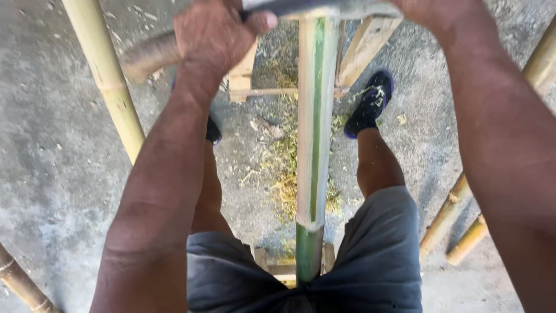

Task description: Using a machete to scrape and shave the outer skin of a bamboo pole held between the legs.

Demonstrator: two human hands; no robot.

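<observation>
bamboo pole: a long bamboo pole [315, 116] is running up the middle of the view between the person's legs, pale and stripped along most of its length with a green strip left down the middle, and still fully green below a node near the shorts.
blade: a grey metal blade [313, 7] is lying across the pole's upper part, at the top edge of the view.
left hand: the left hand [214, 35] is wrapping closed around a rounded wooden handle [147, 55] at the blade's left end, thumb pressing toward the blade.
right hand: the right hand [431, 14] is sitting at the blade's right end, mostly cut off by the top edge, so i cannot tell how it is gripping.
support: the pole is resting on a wooden frame [359, 49] at the far end, and another wooden piece [284, 266] is showing under it near the shorts.
shavings: pale green shavings [284, 168] are lying on the concrete floor [52, 145] beside and under the pole.
person: grey shorts [370, 261] and dark shoes, the right shoe [370, 104] carrying shavings on top.
other bamboo: yellow poles are lying at the left [107, 75], at the right [463, 214], and at the bottom left corner [20, 284], well apart from the worked pole.
</observation>
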